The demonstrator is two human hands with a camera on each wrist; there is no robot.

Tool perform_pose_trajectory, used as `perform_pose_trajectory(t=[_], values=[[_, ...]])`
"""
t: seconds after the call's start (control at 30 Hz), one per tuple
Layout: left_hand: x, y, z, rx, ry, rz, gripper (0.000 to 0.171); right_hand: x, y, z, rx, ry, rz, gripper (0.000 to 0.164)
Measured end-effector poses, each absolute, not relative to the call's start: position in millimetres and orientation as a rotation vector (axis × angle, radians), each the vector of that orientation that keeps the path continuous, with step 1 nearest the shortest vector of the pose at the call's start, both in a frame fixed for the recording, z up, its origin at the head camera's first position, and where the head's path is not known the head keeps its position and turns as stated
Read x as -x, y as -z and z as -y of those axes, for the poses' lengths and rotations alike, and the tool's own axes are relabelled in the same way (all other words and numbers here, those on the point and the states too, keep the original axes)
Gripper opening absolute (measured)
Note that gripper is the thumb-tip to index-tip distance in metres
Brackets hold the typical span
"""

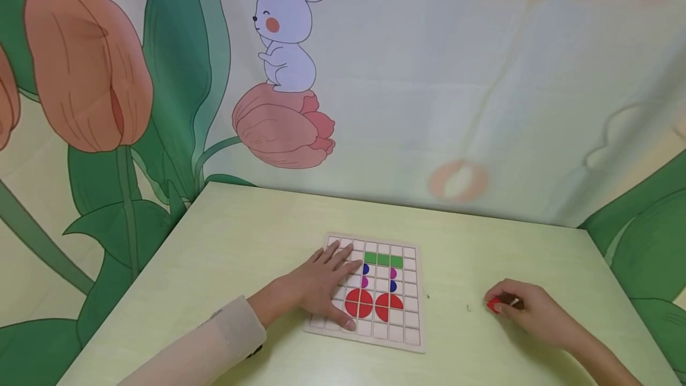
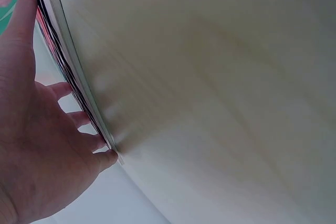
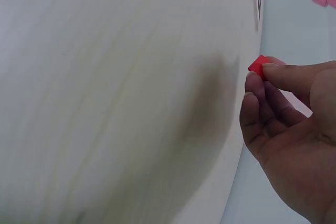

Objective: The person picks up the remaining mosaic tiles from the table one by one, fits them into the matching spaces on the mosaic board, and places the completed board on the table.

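Note:
A pale grid board (image 1: 396, 335) lies flat on the table. Green square tiles (image 1: 383, 259) form a row near its far side, with small blue and magenta half-round pieces below. Nearer are a full red circle (image 1: 358, 302) of quarter tiles and three quarters of another. My left hand (image 1: 324, 282) rests with spread fingers on the board's left part, covering some cells; the left wrist view shows this hand (image 2: 47, 129) along the board's edge. To the right of the board, my right hand (image 1: 536, 311) pinches a small red tile (image 3: 257, 66) between thumb and fingertips, above the table.
The light table (image 1: 241, 225) runs back to a printed curtain (image 1: 375, 106) with tulips and a rabbit. Tiny dark specks (image 1: 468, 308) lie on the table between the board and my right hand.

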State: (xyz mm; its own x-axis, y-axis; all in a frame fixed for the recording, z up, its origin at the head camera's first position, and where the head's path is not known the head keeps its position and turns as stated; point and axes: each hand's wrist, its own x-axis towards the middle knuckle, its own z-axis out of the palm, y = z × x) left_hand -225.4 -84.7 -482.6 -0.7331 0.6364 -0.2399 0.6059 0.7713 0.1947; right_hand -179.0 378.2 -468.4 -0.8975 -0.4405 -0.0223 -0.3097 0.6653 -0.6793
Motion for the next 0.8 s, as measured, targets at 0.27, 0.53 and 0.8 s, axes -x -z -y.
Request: perform_pose_trajectory(t=[0.27, 0.53, 0.8], values=[[225, 480, 85, -0.975, -0.169, -2.672, 0.128, 194, 464, -323, 0.674, 1.262, -2.621, 0.014], [223, 477, 85, -0.974, -0.179, -2.665, 0.126, 200, 465, -280, 0.683, 1.313, -2.493, 0.012], [223, 478, 86, -0.979, -0.17, -2.669, 0.127, 197, 471, -245, 0.706, 1.271, -2.446, 0.008]])
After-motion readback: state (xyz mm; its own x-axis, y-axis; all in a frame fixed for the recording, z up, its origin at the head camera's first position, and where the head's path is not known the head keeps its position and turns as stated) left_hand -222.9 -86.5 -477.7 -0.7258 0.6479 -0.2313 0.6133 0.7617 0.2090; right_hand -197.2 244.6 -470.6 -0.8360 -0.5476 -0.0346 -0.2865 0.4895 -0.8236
